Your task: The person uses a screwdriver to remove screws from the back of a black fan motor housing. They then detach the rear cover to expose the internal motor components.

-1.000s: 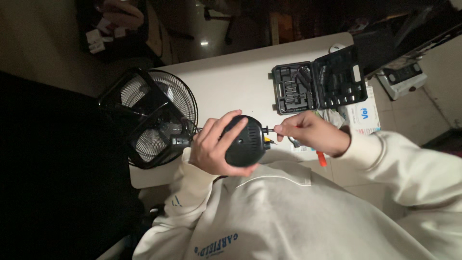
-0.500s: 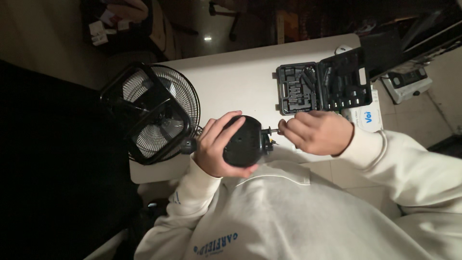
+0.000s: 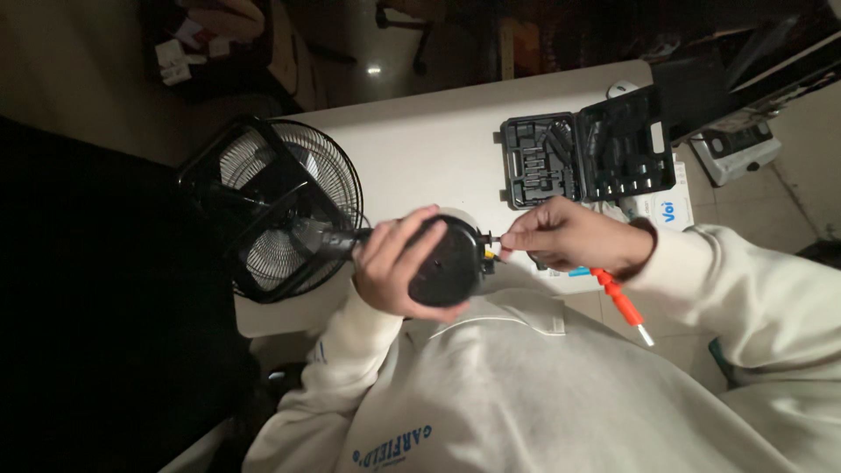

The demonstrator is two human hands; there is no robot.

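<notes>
over a white table (image 3: pixel 438 149), a person in a pale sweatshirt (image 3: pixel 543 394) held a round black fan base (image 3: pixel 447 263) above the near edge, close to the chest. the left hand (image 3: pixel 394 267) wrapped around the base's left side, fingers curled over its top and closed on it. the right hand (image 3: pixel 569 236) met the base's right edge, thumb and forefinger pinched narrow on a small part there, too small and dim to make out. an orange-handled screwdriver (image 3: pixel 620 302) stuck out from under the right wrist, its metal tip pointing down and away; how it was held could not be told. from the base a dark stem ran left to a black wire fan cage (image 3: pixel 272 210), which lay at the table's left end, partly over the edge. an open black tool case (image 3: pixel 587 153) sat on the far right of the table, well apart from the base, with a white box (image 3: pixel 670 210) just beside it.
</notes>
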